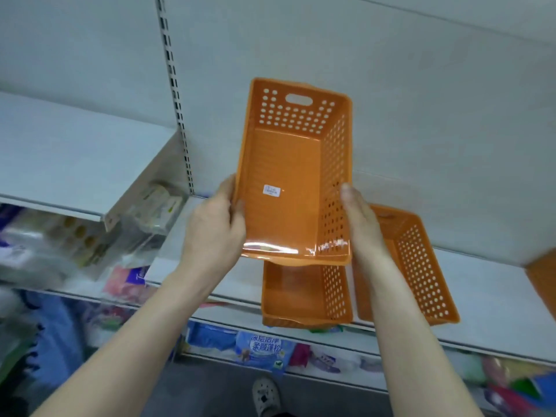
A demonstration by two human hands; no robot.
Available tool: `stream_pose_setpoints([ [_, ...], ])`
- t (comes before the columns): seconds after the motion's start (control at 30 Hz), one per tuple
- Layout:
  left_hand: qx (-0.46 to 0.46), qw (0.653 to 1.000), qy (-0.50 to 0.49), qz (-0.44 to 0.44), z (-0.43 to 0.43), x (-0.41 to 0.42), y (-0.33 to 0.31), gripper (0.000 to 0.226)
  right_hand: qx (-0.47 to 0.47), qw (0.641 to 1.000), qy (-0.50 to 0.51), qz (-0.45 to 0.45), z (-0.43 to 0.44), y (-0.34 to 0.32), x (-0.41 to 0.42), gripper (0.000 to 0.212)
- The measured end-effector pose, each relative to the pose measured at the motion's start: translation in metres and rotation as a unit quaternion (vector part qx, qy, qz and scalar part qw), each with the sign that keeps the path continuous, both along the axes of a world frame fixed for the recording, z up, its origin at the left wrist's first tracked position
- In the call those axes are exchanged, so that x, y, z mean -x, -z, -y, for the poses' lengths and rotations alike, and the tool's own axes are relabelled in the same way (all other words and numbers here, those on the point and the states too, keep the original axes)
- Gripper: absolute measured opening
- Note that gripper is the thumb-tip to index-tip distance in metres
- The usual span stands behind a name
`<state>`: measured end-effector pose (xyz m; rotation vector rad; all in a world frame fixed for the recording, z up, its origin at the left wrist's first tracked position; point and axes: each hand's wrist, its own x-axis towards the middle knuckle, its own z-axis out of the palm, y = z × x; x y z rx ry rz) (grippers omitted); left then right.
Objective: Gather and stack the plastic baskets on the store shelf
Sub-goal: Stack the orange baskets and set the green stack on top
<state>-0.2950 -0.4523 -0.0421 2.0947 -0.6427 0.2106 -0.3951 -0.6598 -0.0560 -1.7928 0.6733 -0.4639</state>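
I grip lifted basket (288, 182) by long sides, left hand (215, 224), right hand (359, 218). Shelf basket (304, 293) directly below, long axes parallel; straight drop nests it.

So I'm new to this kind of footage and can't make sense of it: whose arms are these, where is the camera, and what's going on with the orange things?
There is no machine here. The single picture comes from a wide-angle camera worn on a person's head, looking forward and down, so the two bare arms are the wearer's own.

The left hand and right hand grip the long sides of an orange plastic basket, lifted and tilted so you see inside it, with a small white sticker on its floor.

Below it, on the white shelf, sit two more orange baskets: one directly under the held one and one to its right. An orange edge at the far right may be another. The blurred lower shelves hold packaged goods.
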Motion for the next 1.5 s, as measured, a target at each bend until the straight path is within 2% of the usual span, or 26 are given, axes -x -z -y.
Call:
stream_pose_setpoints([
  [0.07,0.032,0.996,0.050,-0.064,0.010,0.003,0.015,0.037,0.086,0.995,0.028,-0.043,0.007,-0.008,0.000,0.022],
  [0.17,0.068,0.969,0.120,-0.203,0.015,0.001,0.044,0.044,0.202,0.966,0.080,-0.140,0.019,-0.004,0.013,0.029],
  [0.3,-0.041,0.943,0.125,-0.307,0.017,-0.005,0.090,0.059,0.187,0.961,0.083,-0.185,0.018,0.021,0.033,0.033],
  [0.43,-0.030,0.882,0.158,-0.443,0.021,0.001,0.109,0.061,0.159,0.956,0.079,-0.234,0.007,0.056,0.036,0.038],
  [0.5,-0.029,0.860,0.186,-0.474,0.023,0.004,0.112,0.059,0.153,0.949,0.082,-0.262,0.005,0.062,0.036,0.032],
  [0.7,-0.016,0.855,0.182,-0.486,0.031,0.003,0.117,0.051,0.193,0.923,0.073,-0.325,0.015,0.050,0.029,0.025],
  [0.8,-0.013,0.853,0.188,-0.486,0.033,0.005,0.116,0.047,0.176,0.910,0.060,-0.371,0.018,0.056,0.031,0.024],
  [0.93,-0.024,0.860,0.200,-0.469,0.036,0.006,0.120,0.042,0.183,0.901,0.049,-0.391,0.008,0.083,0.036,0.044],
  [1.03,-0.017,0.865,0.198,-0.461,0.035,0.007,0.124,0.042,0.154,0.913,0.061,-0.374,0.005,0.091,0.036,0.041],
  [1.17,0.014,0.883,0.179,-0.435,0.033,0.007,0.122,0.041,0.176,0.920,0.067,-0.345,0.008,0.080,0.035,0.030],
  [1.37,0.081,0.921,0.139,-0.354,0.044,-0.002,0.097,0.035,0.232,0.945,0.098,-0.207,0.042,0.022,0.048,0.029],
  [1.5,0.087,0.926,0.148,-0.336,0.085,0.006,0.080,0.032,0.227,0.951,0.156,-0.141,0.095,-0.025,0.073,0.029],
])
